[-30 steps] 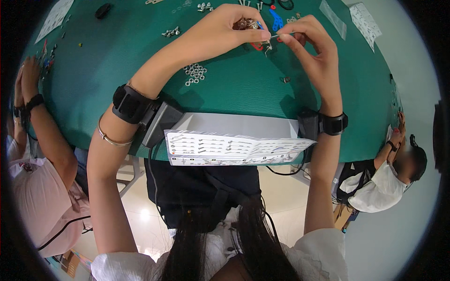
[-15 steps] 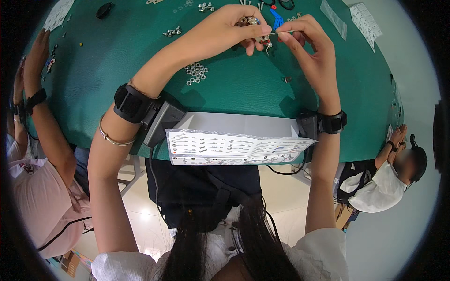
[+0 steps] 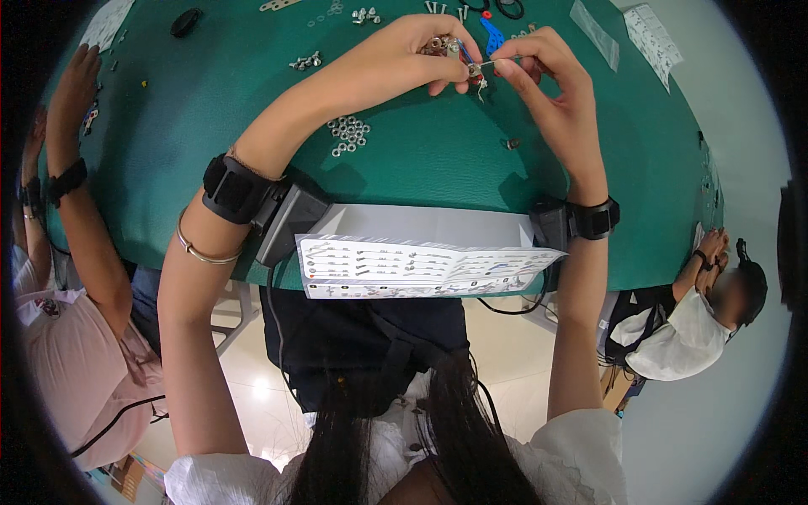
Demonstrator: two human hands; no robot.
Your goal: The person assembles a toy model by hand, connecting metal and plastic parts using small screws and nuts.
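Observation:
My left hand [image 3: 421, 59] is closed around a small metal assembly [image 3: 454, 50] with bolts, nuts and some red and blue parts; the fingers hide much of it. A short pale strand hangs from its lower right side. My right hand [image 3: 551, 76] pinches a thin metal rod [image 3: 488, 63], whose tip meets the right side of the assembly. The rod's far end lies hidden in the fingers, so its kind is unclear. Just beyond the hands lies a blue plastic piece [image 3: 492, 35]. Several loose nuts [image 3: 348, 135] lie near my left forearm.
A folded instruction sheet [image 3: 429, 265] stands at the table's near edge, between my forearms. Bolts [image 3: 306, 61], more hardware [image 3: 365, 15], a clear bag [image 3: 596, 35] and a paper sheet [image 3: 652, 46] lie on the green table [image 3: 210, 93]. Other people sit at left and right.
My left thumb has drawn back slightly to the left, showing more of the assembly. The right hand has shifted a little left, with the rod still pinched.

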